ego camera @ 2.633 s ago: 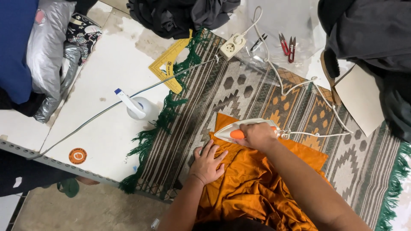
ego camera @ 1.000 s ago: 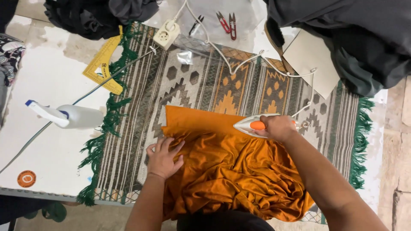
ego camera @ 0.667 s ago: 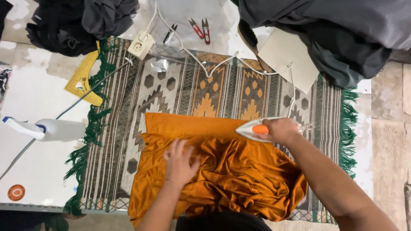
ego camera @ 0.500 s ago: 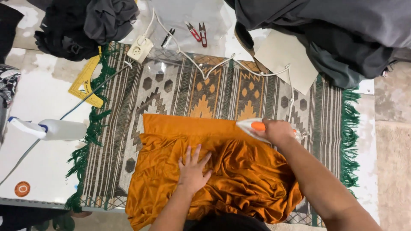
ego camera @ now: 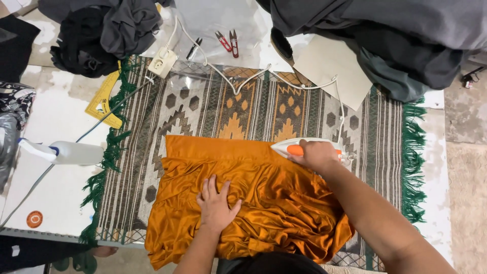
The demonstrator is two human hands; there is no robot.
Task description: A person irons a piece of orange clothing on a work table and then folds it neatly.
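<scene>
right hand (ego camera: 317, 155) is clamped round the orange handle of the white steam iron (ego camera: 299, 148), which has slid back left along the flat top hem of the orange garment (ego camera: 243, 198) since a moment ago. left hand (ego camera: 215, 203) lies open, fingers spread, palm down mid-cloth below and left of the iron, having crept rightwards, so the pressed band looks to be lengthening. garment lies on the patterned green-fringed rug (ego camera: 385, 127), spray bottle (ego camera: 63, 152) well off to its left.
</scene>
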